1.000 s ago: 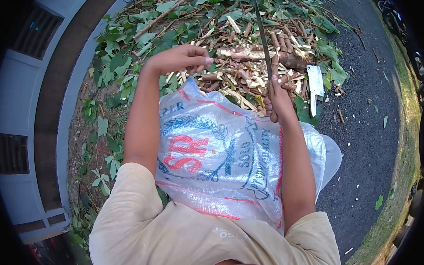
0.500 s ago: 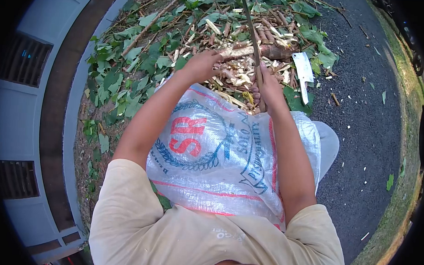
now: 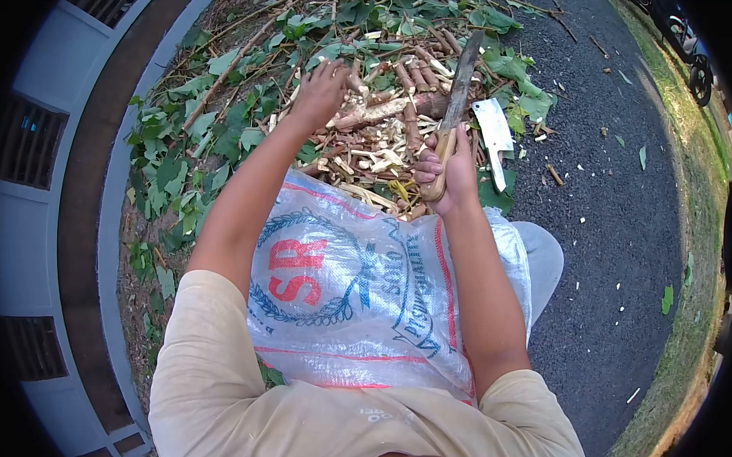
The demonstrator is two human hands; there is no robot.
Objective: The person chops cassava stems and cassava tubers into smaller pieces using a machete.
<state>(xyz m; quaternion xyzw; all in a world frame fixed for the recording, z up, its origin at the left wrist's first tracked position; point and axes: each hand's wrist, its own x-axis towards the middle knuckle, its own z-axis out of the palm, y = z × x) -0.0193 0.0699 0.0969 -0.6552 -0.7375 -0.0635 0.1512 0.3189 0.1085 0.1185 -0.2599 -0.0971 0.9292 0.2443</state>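
Observation:
My right hand [image 3: 455, 163] is wrapped round the wooden handle of a machete [image 3: 463, 79], whose long dark blade points up and away from me. My left hand [image 3: 321, 94] is over the left side of the pile of cut stems, its fingers slightly apart and nothing visible in them. Between the hands a thick, partly peeled log [image 3: 378, 112] lies across pale wood chips [image 3: 376, 160]. Short brown stem pieces [image 3: 420, 76] lie behind it. Across my lap is a white woven sack [image 3: 347, 300] with red and blue print.
A cleaver [image 3: 494, 132] lies on leaves to the right of the pile. Green leaves [image 3: 224, 135] and long thin branches surround the cuttings. Dark asphalt [image 3: 591, 236] runs along the right, with a grass strip and a wheel [image 3: 700, 79] beyond. A grey wall [image 3: 27, 233] stands at left.
My left hand has left the log and moved up and left. The machete has swung from near upright over the log to lean right, its blade now showing its flat side.

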